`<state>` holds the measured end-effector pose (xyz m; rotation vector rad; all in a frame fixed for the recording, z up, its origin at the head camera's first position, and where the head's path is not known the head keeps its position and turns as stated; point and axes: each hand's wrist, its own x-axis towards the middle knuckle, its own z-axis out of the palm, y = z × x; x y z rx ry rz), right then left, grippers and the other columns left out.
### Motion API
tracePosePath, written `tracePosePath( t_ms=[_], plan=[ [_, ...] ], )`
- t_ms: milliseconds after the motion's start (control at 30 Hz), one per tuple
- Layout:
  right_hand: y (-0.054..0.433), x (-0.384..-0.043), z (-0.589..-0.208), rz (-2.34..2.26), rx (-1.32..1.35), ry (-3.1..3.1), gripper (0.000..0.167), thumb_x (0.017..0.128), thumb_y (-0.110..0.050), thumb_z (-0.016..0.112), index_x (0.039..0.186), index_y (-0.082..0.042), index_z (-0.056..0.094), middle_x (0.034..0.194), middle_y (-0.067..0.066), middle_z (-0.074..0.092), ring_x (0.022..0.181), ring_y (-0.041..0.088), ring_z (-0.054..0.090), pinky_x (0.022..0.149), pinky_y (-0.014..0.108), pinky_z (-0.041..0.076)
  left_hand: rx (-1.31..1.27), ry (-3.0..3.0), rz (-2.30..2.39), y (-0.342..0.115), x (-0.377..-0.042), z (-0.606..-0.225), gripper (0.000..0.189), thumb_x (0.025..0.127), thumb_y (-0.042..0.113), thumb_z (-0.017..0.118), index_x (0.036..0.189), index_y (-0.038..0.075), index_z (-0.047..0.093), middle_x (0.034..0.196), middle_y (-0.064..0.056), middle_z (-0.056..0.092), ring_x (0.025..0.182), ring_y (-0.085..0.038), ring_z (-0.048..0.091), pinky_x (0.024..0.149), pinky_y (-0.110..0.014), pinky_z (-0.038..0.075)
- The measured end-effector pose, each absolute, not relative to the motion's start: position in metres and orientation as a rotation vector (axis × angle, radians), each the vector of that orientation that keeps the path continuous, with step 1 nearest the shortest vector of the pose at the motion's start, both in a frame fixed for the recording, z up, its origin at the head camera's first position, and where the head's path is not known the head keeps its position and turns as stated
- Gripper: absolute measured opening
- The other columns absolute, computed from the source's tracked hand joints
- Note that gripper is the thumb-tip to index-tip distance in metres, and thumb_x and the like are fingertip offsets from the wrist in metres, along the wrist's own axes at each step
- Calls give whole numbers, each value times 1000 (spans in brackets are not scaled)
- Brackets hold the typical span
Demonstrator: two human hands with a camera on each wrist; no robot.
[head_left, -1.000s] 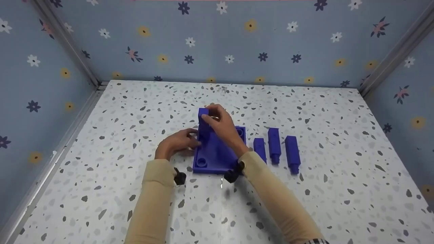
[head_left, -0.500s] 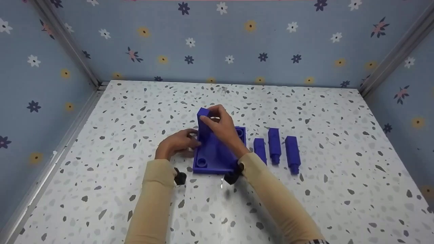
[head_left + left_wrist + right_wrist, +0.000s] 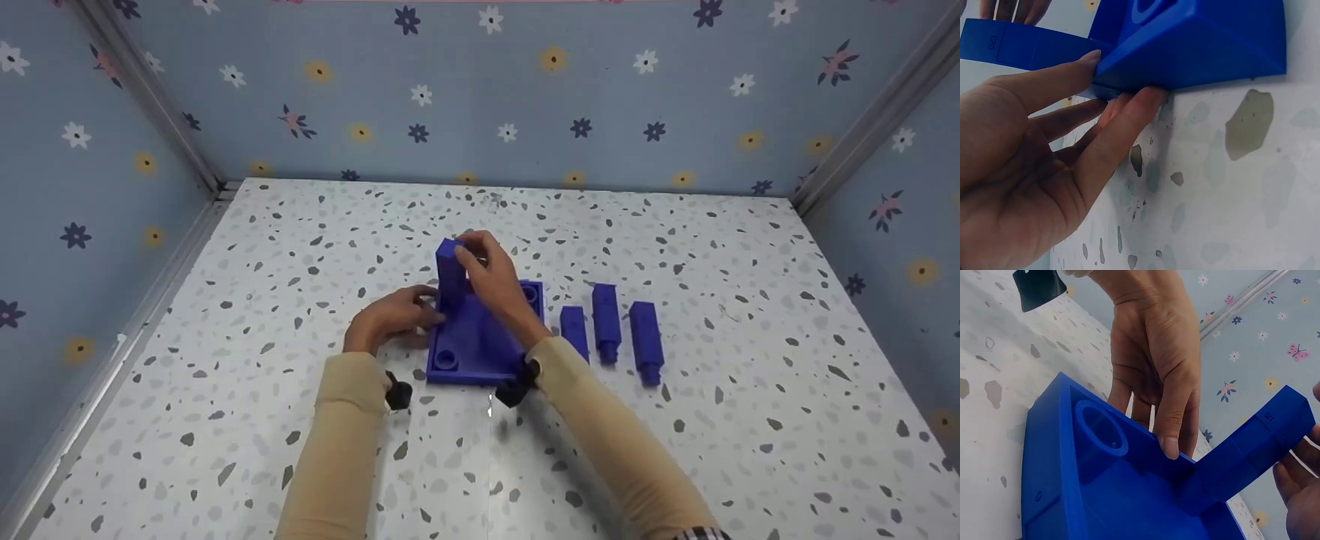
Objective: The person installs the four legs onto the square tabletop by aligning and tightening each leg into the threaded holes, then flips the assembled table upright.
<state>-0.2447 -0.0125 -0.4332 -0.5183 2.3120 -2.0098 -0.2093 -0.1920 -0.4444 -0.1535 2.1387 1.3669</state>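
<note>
A blue square base [image 3: 480,337] with a raised rim and round corner sockets lies on the table. At its far left corner stands a blue square post [image 3: 450,274], upright, marked with small digits in the right wrist view. My right hand [image 3: 495,277] holds the post near its top, thumb and fingers at its right side. The left hand [image 3: 394,315] pinches the base's left rim, the thumb over the edge and the fingers outside, as the left wrist view shows. A socket [image 3: 1100,430] at the near left corner has nothing in it.
Three more blue pieces lie to the right of the base: a post [image 3: 574,330] partly behind the right forearm, a post [image 3: 606,322] with a narrow round peg, and another pegged post [image 3: 646,341]. Flowered panels [image 3: 480,90] enclose the speckled table [image 3: 360,225].
The post has turned slightly in the right hand's grip, and the right thumb has shifted from its front face to its right edge. The left hand stays on the rim.
</note>
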Motion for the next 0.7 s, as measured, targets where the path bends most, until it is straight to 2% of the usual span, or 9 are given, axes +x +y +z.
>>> tracePosePath(
  t_ms=[200,300,500,700],
  plan=[
    [-8,-249,-425,-2070,-594,2066,34,96,-4,47,128,4,55,128,18,57,109,18,56,94,29,42,-154,2127,1384,-191,-208,-446,66,89,18,66,147,14,34,123,-13,54,108,-22,56,94,-35,47],
    [-8,-251,-424,-2054,-599,2005,36,95,-3,44,130,1,56,131,15,57,110,15,57,97,29,43,-163,2118,1390,-191,-208,-447,66,89,18,66,147,14,34,125,-13,53,110,-23,55,95,-36,47],
    [-10,-255,-427,-2059,-584,1979,38,93,-6,42,126,-7,62,127,12,61,109,17,60,99,34,45,-128,2172,1337,-192,-209,-446,65,90,21,65,147,15,35,124,-13,55,109,-24,57,99,-38,43],
    [-11,-255,-427,-2052,-606,1998,36,94,-4,45,126,-5,60,122,12,62,101,13,60,96,31,45,-146,2159,1345,-193,-208,-445,66,90,19,65,147,15,34,123,-13,55,108,-23,57,97,-37,44]
  ],
)
